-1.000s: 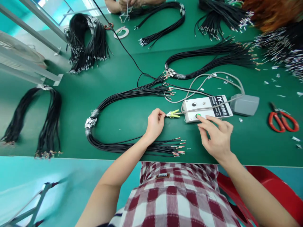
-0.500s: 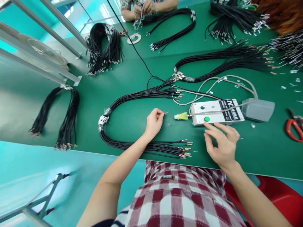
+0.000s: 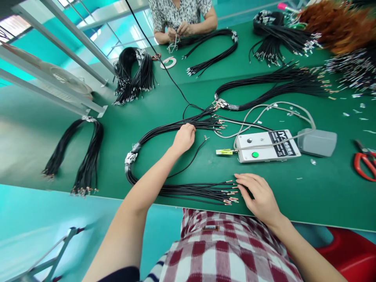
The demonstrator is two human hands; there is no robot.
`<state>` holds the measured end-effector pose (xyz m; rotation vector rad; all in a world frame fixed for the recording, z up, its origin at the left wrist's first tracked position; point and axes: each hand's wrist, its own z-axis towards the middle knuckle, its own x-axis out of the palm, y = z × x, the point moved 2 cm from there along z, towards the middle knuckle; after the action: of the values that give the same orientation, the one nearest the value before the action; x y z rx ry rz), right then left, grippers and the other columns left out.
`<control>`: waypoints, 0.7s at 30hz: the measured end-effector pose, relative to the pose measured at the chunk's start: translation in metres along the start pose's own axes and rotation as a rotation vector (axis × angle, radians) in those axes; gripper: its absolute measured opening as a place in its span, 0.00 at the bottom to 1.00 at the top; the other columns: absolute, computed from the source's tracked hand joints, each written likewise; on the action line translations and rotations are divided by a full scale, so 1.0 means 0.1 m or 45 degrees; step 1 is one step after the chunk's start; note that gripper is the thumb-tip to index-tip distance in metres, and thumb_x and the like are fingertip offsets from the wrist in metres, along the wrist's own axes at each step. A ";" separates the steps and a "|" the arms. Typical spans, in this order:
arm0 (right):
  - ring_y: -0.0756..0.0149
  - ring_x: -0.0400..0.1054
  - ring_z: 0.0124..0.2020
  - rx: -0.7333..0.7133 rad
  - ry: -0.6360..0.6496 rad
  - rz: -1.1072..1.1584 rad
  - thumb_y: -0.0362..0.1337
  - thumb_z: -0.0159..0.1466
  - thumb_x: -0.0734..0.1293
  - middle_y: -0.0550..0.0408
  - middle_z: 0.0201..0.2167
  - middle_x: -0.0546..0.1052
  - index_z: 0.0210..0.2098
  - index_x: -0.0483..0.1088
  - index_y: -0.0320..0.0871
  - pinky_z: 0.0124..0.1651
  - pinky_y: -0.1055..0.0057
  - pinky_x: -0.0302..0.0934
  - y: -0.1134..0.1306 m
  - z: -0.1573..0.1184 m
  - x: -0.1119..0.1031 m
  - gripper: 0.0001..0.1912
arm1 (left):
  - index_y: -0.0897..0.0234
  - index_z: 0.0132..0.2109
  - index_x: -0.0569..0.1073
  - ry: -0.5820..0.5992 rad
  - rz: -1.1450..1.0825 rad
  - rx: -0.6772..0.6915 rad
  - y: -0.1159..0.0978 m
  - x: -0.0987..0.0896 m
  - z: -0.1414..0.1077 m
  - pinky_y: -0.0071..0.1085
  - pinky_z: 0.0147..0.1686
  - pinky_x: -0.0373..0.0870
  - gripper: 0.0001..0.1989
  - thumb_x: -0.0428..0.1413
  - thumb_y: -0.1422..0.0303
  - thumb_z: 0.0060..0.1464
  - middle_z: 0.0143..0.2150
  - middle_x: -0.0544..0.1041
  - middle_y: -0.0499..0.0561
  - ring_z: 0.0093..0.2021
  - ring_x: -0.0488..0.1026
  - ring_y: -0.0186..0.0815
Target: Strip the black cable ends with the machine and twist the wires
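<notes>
A U-shaped bundle of black cables (image 3: 160,131) lies on the green table, its bend wrapped on the left and its copper-tipped ends to the right. My left hand (image 3: 185,138) rests at the upper arm of the bundle, fingers curled; what they pinch is hidden. One loose black cable (image 3: 192,158) lies between the two arms. My right hand (image 3: 258,194) is beside the lower arm's tips, thumb and fingers apart, nothing visibly held. Above it sit a white tester box (image 3: 267,145) with a lit green button and a yellow clip (image 3: 225,152).
More cable bundles (image 3: 133,76) lie at the left and back. A grey adapter (image 3: 317,141) and red-handled cutters (image 3: 366,160) are at the right. Across the table a person (image 3: 183,23) handles cables. A metal frame (image 3: 67,88) stands at the left.
My left hand has let go of the single cable and moved up and left to the upper arm. My right hand has come down and left, from the box to the lower tips.
</notes>
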<state>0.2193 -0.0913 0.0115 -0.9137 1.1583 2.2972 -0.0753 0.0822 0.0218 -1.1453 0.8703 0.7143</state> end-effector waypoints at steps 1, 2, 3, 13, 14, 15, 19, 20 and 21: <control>0.56 0.75 0.49 0.011 0.000 0.000 0.29 0.65 0.66 0.52 0.49 0.81 0.49 0.71 0.50 0.50 0.54 0.70 -0.01 0.00 0.00 0.14 | 0.65 0.41 0.72 0.005 0.094 -0.012 0.08 -0.03 0.05 0.42 0.54 0.66 0.11 0.46 0.77 0.59 0.46 0.76 0.60 0.50 0.71 0.45; 0.56 0.75 0.49 0.022 -0.001 0.001 0.30 0.65 0.66 0.52 0.49 0.81 0.49 0.71 0.50 0.50 0.54 0.71 -0.02 0.00 0.00 0.14 | 0.65 0.44 0.72 0.009 0.161 -0.029 0.15 -0.05 0.09 0.43 0.55 0.66 0.12 0.46 0.77 0.59 0.50 0.75 0.61 0.53 0.70 0.46; 0.56 0.75 0.49 0.033 -0.004 0.004 0.30 0.65 0.66 0.52 0.49 0.81 0.49 0.72 0.50 0.50 0.53 0.71 -0.02 0.01 0.00 0.14 | 0.66 0.48 0.71 0.011 0.206 -0.050 0.21 -0.07 0.12 0.43 0.56 0.65 0.13 0.46 0.77 0.59 0.54 0.73 0.62 0.55 0.69 0.46; 0.55 0.74 0.50 0.097 0.009 0.082 0.31 0.66 0.66 0.51 0.49 0.80 0.49 0.71 0.50 0.53 0.52 0.70 -0.07 0.02 0.03 0.13 | 0.61 0.35 0.68 0.315 0.182 -0.057 -0.16 -0.11 -0.48 0.37 0.38 0.67 0.09 0.61 0.64 0.53 0.37 0.74 0.54 0.39 0.71 0.44; 0.55 0.74 0.50 0.101 0.013 0.094 0.31 0.66 0.66 0.51 0.49 0.80 0.49 0.71 0.49 0.53 0.52 0.69 -0.07 0.02 0.03 0.13 | 0.61 0.35 0.68 0.318 0.243 -0.117 -0.18 -0.14 -0.54 0.37 0.37 0.66 0.07 0.60 0.67 0.54 0.36 0.74 0.54 0.38 0.71 0.44; 0.55 0.74 0.50 0.107 0.018 0.106 0.31 0.66 0.66 0.51 0.49 0.80 0.49 0.71 0.49 0.53 0.52 0.69 -0.06 0.02 0.03 0.12 | 0.62 0.35 0.68 0.261 0.316 -0.200 -0.18 -0.18 -0.59 0.38 0.37 0.65 0.04 0.58 0.70 0.55 0.37 0.74 0.56 0.39 0.71 0.45; 0.55 0.74 0.50 0.159 0.036 0.148 0.32 0.67 0.65 0.51 0.48 0.81 0.48 0.72 0.50 0.53 0.52 0.69 -0.07 0.02 0.03 0.11 | 0.64 0.41 0.70 0.027 0.368 -0.239 -0.34 -0.25 -0.79 0.41 0.41 0.66 0.03 0.53 0.69 0.61 0.40 0.74 0.59 0.42 0.71 0.48; 0.55 0.74 0.50 0.177 0.026 0.159 0.32 0.67 0.65 0.51 0.48 0.81 0.48 0.72 0.50 0.53 0.52 0.69 -0.07 0.02 0.02 0.11 | 0.63 0.41 0.70 0.120 0.276 -0.103 -0.45 -0.20 -0.87 0.41 0.43 0.66 0.03 0.52 0.69 0.62 0.40 0.74 0.58 0.43 0.71 0.47; 0.56 0.74 0.50 0.196 0.010 0.169 0.32 0.67 0.65 0.51 0.47 0.81 0.48 0.72 0.49 0.53 0.52 0.69 -0.07 0.01 0.02 0.11 | 0.62 0.41 0.70 0.272 0.156 0.062 -0.58 -0.14 -0.97 0.40 0.44 0.66 0.04 0.51 0.70 0.63 0.40 0.75 0.57 0.43 0.71 0.45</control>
<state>0.2218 -0.0862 0.0069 -0.8114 1.4156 2.2700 -0.0540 -0.0271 0.0442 -1.1456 1.1405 0.6746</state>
